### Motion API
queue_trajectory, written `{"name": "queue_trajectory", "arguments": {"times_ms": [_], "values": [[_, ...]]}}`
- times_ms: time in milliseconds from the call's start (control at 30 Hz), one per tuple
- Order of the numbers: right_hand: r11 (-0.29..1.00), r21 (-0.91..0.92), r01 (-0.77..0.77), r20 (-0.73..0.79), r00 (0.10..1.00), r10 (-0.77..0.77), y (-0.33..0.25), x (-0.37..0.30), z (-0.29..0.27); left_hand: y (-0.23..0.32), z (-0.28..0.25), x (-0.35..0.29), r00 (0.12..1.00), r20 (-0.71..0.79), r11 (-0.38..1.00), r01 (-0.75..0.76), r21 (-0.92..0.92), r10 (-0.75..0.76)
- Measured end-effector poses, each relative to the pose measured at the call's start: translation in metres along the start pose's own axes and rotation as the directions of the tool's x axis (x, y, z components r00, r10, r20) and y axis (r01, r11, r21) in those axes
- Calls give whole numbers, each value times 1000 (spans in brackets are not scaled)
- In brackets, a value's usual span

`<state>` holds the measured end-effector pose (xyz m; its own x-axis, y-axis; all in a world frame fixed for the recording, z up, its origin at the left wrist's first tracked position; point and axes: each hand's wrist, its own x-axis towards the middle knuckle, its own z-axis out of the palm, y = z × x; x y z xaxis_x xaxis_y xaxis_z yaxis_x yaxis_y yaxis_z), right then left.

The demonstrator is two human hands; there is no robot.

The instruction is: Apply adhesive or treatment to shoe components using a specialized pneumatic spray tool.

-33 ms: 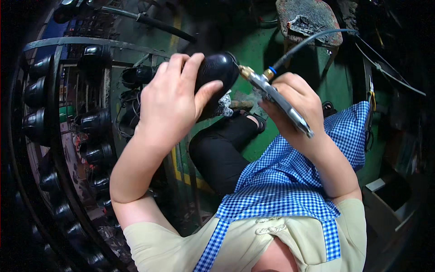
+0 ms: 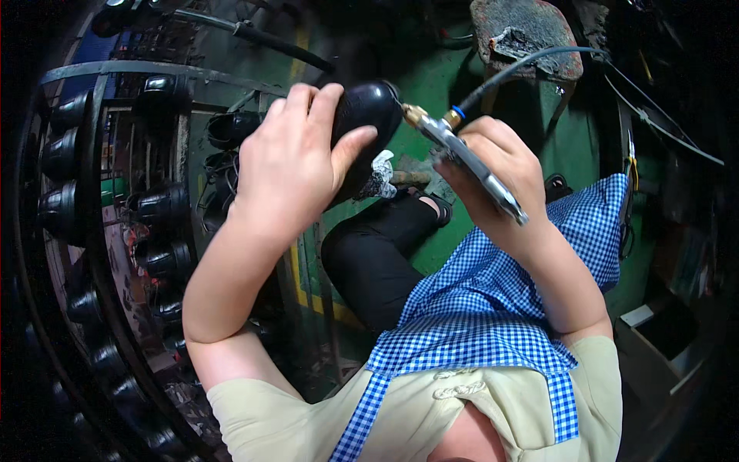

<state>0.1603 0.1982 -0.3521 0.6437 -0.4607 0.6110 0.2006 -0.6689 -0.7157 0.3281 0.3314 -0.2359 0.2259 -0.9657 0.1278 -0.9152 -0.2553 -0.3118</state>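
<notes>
My left hand is closed round a glossy black leather shoe, thumb on the near side. Its rounded toe points right, and much of the rest is hidden behind my hand. In my right hand is a small metal spray gun, its fingers wrapped round the body. The gun's brass nozzle is right beside the toe; I cannot tell whether they touch. From the gun's blue-ringed fitting a grey air hose curves away to the far right.
A metal rack with several black shoes fills the left side. Far right stands a stained stool with crumpled material on it. Below the shoe lies a pale crumpled wad. Yellow-handled pliers hang at the right.
Both hands have shifted very slightly, the right one a little to the left with the spray gun. The shoe has moved slightly up and left in my left hand.
</notes>
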Motion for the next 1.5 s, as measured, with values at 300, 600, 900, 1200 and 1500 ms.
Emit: {"name": "queue_trajectory", "arguments": {"times_ms": [300, 600, 900, 1200, 1500], "values": [[1000, 24, 14, -69, 998, -13, 17, 36, 64, -48, 5, 44, 899, 357, 967, 231, 108, -254], [998, 21, -63, -68, 996, 64, 10, 38, 101, -88, 17, 50, 812, 434, 910, 413, 42, -389], [998, 47, -50, 29, 998, 49, -7, 22, 110, -119, 30, 42, 714, 502, 831, 556, 18, -488], [991, 130, -26, 97, 995, 13, -25, 6, 108, -142, 50, 28, 766, 399, 841, 540, 26, -504], [967, 256, -5, 178, 983, -42, -45, -12, 99, -172, 64, 22, 735, 454, 815, 579, -31, -504]]}}
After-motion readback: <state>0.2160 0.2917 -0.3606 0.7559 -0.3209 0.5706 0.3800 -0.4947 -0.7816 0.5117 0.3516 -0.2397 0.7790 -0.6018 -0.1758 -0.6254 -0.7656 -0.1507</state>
